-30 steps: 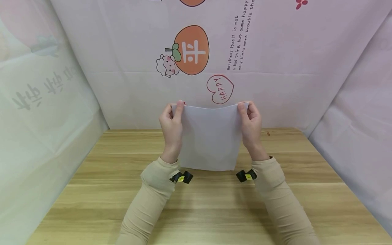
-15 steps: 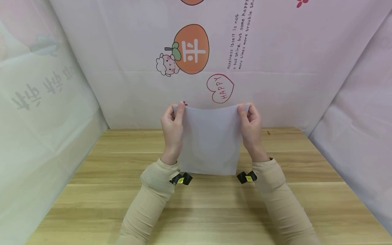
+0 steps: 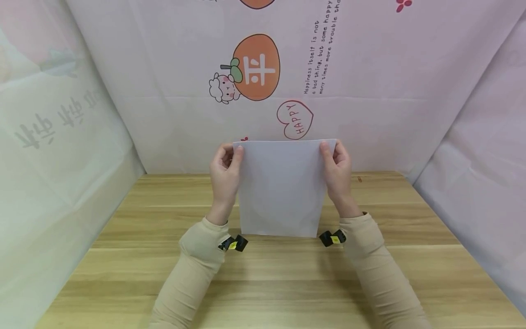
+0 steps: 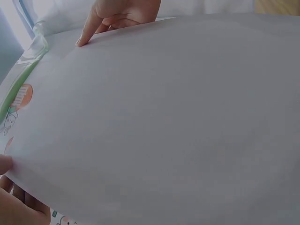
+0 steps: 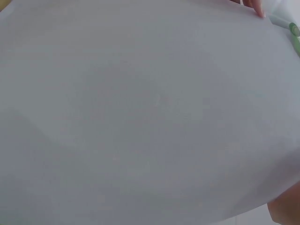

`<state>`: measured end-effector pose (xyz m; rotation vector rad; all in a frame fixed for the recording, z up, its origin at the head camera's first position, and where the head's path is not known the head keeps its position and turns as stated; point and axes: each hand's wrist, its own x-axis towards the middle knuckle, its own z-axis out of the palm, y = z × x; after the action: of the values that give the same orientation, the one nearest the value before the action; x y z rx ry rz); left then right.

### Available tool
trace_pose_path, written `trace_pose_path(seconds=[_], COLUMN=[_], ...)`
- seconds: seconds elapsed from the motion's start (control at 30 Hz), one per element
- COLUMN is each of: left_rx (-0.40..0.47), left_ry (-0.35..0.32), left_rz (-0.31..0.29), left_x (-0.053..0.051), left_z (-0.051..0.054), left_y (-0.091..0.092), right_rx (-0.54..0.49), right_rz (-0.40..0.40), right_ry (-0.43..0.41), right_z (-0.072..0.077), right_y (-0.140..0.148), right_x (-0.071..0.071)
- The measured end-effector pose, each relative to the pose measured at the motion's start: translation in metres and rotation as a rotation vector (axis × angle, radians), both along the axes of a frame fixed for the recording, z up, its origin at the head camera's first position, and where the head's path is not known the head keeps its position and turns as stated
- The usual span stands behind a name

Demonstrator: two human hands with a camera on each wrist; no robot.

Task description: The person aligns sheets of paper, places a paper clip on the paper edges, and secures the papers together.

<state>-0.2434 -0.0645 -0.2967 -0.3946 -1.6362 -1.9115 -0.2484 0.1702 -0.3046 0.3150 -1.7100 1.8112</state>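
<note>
A blank white sheet of paper (image 3: pixel 281 187) hangs upright between my hands above the table, and its face fills most of both wrist views. My left hand (image 3: pixel 224 178) pinches its upper left corner, thumb on the near face and fingers behind. At the upper right corner my right hand (image 3: pixel 339 178) holds the sheet the same way. In the left wrist view, the left hand (image 4: pixel 21 201) shows at the lower left and the right hand (image 4: pixel 124 14) at the top edge. The fingers behind the paper are partly hidden.
Below lies a wood-grain table (image 3: pixel 271 283). A white printed cloth (image 3: pixel 370 91) forms the wall behind it, and plain pale cloths (image 3: pixel 61 160) stand at the sides. A small reddish-brown mark (image 3: pixel 360 179) shows near the table's back edge.
My left hand has shifted slightly left and down along the paper's edge. The sheet's sagging top edge is now nearly straight, and its bottom edge hangs lower. The right hand has barely moved.
</note>
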Motion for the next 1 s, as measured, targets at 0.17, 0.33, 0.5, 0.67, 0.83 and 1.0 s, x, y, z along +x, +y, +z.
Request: trace_pose_path(seconds=[0.17, 0.33, 0.5, 0.67, 0.83, 1.0], left_rx=[-0.015, -0.01, 0.001, 0.004, 0.0, -0.012], left_ry=[0.043, 0.069, 0.062, 0.077, 0.109, 0.115], left_rz=[0.022, 0.041, 0.049, 0.058, 0.063, 0.071], left_x=[-0.001, -0.003, -0.003, -0.004, -0.005, -0.006], left_z=[-0.003, -0.004, -0.005, -0.005, -0.005, -0.006], left_y=[-0.005, -0.006, -0.007, -0.009, -0.01, -0.011], right_rx=[-0.008, -0.011, -0.009, -0.012, -0.034, -0.026], right_rz=[0.012, 0.02, -0.001, -0.025, 0.003, 0.022], right_ry=[0.004, 0.005, -0.015, -0.026, 0.001, 0.011], right_z=[0.0, -0.001, -0.004, -0.007, -0.01, -0.016], right_y=[0.002, 0.004, 0.005, 0.007, 0.01, 0.015], right_x=[-0.001, 0.0, 0.001, 0.001, 0.0, 0.001])
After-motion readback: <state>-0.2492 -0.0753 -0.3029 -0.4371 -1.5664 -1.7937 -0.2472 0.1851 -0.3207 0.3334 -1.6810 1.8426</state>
